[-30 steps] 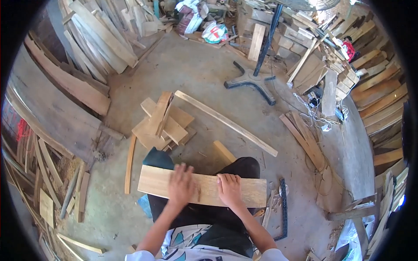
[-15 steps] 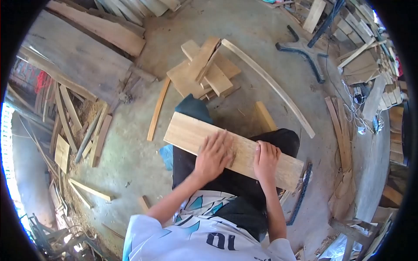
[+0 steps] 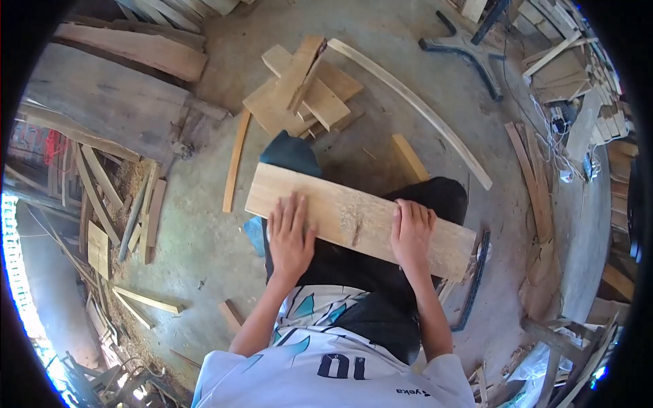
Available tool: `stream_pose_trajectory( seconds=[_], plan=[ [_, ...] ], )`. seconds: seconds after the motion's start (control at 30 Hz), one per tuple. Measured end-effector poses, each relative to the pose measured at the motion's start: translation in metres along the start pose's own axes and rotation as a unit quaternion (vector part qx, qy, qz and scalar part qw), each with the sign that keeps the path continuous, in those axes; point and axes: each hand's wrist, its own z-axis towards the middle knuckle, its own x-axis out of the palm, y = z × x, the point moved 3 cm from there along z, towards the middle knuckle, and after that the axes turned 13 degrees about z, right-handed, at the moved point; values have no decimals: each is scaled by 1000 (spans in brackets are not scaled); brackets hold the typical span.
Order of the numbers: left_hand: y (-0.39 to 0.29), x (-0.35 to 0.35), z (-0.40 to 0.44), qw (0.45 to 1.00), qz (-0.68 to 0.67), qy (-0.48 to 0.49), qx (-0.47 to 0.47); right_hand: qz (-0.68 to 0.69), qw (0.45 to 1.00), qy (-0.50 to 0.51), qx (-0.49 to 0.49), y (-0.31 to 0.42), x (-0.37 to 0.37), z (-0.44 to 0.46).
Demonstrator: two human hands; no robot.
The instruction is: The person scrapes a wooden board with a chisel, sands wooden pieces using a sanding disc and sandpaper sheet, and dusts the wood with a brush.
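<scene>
A pale wooden board (image 3: 326, 204) lies across my lap, tilted so that its left end is farther from me. Its middle has a rough, grainy patch and a short dark mark. My left hand (image 3: 290, 238) rests on the board's left part, fingers stretched out over the top face. Toward the right end, my right hand (image 3: 413, 234) grips the near edge, its fingers curled over the top and its thumb along the side. The board's underside is hidden.
Beyond my knees, several short planks (image 3: 306, 88) are stacked crosswise on the floor. A long curved strip (image 3: 415, 109) lies to their right. Farther right stands a dark metal stand base (image 3: 469, 49). Wide slabs (image 3: 109, 88) and scrap wood lie at left.
My left hand has slid left along the board, uncovering the rough middle patch. My right hand keeps its hold, and the whole view has shifted slightly.
</scene>
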Motion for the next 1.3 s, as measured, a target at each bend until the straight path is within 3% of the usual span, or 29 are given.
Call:
stream_pose_trajectory(
  seconds=[0.13, 0.2, 0.23, 0.4, 0.47, 0.5, 0.57, 0.63, 0.7, 0.73, 0.8, 0.87, 0.93, 1.03, 1.1, 1.13, 1.2, 1.23, 1.3],
  plan=[
    [-46, -1, 34, 990, -56, 14, 126, 11, 1000, 4, 2, -5, -5, -1],
    [-39, 11, 57, 981, -85, 9, 176, 113, 993, -8, -19, -12, -16, -3],
    [-25, 19, 68, 978, -96, 2, 185, 88, 996, -23, -13, -18, -30, -6],
    [73, 25, 98, 999, 5, -48, 24, -39, 985, -116, 119, -86, -88, -57],
    [79, 20, 88, 994, 78, -48, -59, 65, 944, -159, 280, -107, -89, -84],
    [78, 19, 86, 994, 77, -46, -57, 64, 944, -160, 283, -107, -90, -89],
    [86, 20, 83, 984, 9, -45, -175, 171, 890, -63, 419, -114, -84, -97],
    [109, 30, 77, 978, -38, -95, -180, 163, 891, -54, 420, -121, -85, -97],
    [137, 37, 62, 911, -249, -179, -275, 158, 895, -43, 416, -132, -81, -99],
    [145, 38, 48, 887, -290, -208, -293, 175, 895, -69, 404, -139, -78, -102],
    [196, 87, -2, 889, -262, -159, -341, 207, 894, -108, 383, -135, -77, -98],
    [192, 110, -56, 850, -335, -114, -391, 202, 896, -93, 386, -141, -76, -95],
    [205, 160, -119, 849, -337, -80, -399, 200, 898, -78, 383, -139, -78, -90],
    [170, 138, -136, 854, -284, 46, -434, 202, 893, -103, 388, -143, -75, -95],
    [181, 149, -124, 792, -396, -57, -461, 212, 897, -101, 374, -144, -77, -95],
    [166, 121, -95, 781, -458, -113, -410, 226, 898, -98, 366, -143, -78, -95],
    [134, 47, -34, 948, -239, -134, -162, 212, 903, -96, 362, -138, -80, -92],
    [107, 7, 0, 976, -202, -85, -23, 203, 904, -97, 362, -136, -80, -90],
    [49, -38, 47, 969, -136, 18, 205, 203, 909, -98, 351, -137, -80, -88]
  ],
)
